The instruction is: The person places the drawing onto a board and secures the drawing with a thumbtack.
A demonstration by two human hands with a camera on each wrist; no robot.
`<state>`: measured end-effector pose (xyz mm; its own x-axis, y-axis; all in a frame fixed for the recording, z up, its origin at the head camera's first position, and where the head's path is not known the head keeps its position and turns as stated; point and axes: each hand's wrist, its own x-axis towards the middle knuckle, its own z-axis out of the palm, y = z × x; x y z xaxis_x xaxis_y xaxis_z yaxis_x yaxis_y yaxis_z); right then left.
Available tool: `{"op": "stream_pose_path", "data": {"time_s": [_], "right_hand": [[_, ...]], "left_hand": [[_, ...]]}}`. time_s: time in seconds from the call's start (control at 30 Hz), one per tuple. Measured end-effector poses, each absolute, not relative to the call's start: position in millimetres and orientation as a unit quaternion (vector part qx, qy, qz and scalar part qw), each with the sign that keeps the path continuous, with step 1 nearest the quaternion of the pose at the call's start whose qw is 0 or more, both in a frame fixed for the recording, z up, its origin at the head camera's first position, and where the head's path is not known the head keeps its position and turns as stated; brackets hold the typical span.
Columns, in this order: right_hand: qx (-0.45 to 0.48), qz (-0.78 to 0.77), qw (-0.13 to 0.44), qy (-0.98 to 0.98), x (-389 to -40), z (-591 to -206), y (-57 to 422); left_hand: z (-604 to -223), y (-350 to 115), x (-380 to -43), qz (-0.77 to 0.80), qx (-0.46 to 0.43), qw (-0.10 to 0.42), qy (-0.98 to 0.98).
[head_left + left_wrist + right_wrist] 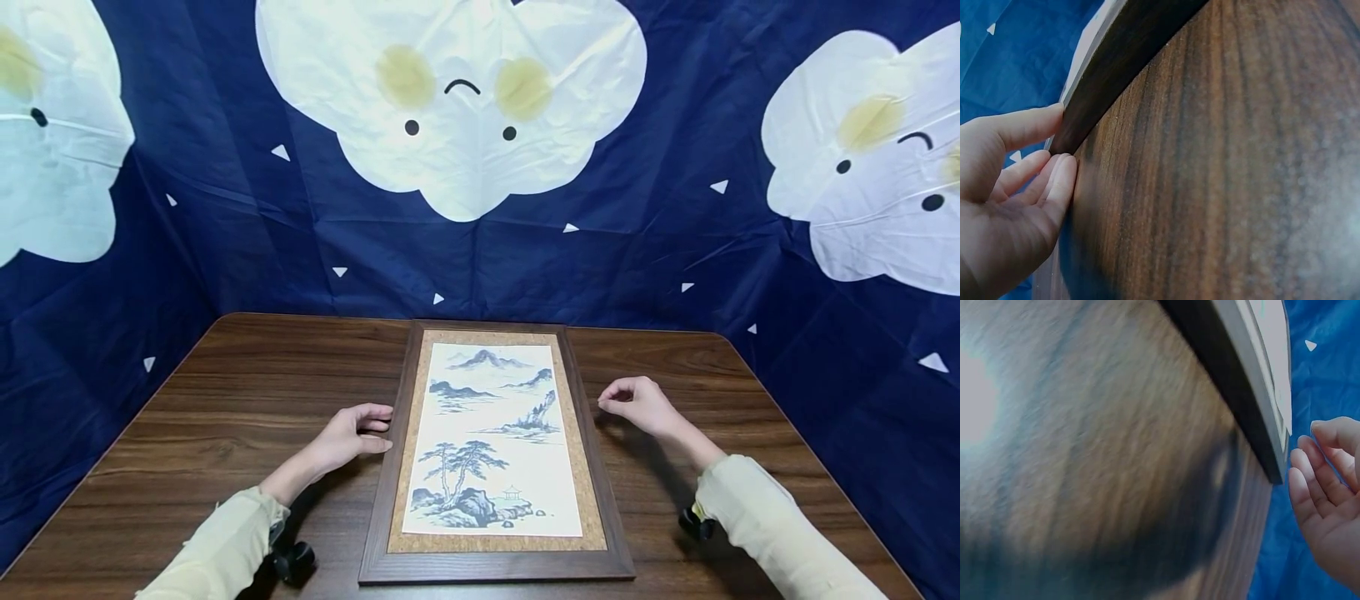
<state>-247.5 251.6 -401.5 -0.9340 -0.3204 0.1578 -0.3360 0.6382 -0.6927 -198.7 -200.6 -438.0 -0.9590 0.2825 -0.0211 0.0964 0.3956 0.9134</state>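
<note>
A dark wooden frame [497,567] with a cork backing [592,508] lies flat on the table. On the cork rests a white sheet with a blue-grey landscape painting [525,475] of mountains, pines and a pavilion. My left hand [347,433] touches the frame's left side with its fingertips; in the left wrist view the thumb [1032,128] and fingers meet the frame's side wall. Off the frame's right side, my right hand [637,404] hovers with loosely bent fingers and holds nothing. The right wrist view shows a gap between those fingers [1304,481] and the frame.
The brown wood-grain table [300,367] extends on both sides of the frame. A dark blue cloth [247,225] with white cloud faces hangs behind and at both sides. Black wrist devices [294,562] sit by both cuffs.
</note>
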Motion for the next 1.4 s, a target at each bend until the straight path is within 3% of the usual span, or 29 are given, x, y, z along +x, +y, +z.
{"op": "stream_pose_path", "data": {"time_s": [0.37,0.73,1.4], "right_hand": [[0.214,0.385,0.003,-0.898,-250,-385,228],[0.208,0.416,-0.003,-0.885,-230,-350,190],[0.192,0.525,-0.058,-0.827,-253,-370,175]], "left_hand": [[-439,-201,-200,0.537,0.112,0.086,0.832],[-440,-202,-200,0.541,0.117,0.088,0.828],[-437,-201,-198,0.546,0.119,0.087,0.824]]}}
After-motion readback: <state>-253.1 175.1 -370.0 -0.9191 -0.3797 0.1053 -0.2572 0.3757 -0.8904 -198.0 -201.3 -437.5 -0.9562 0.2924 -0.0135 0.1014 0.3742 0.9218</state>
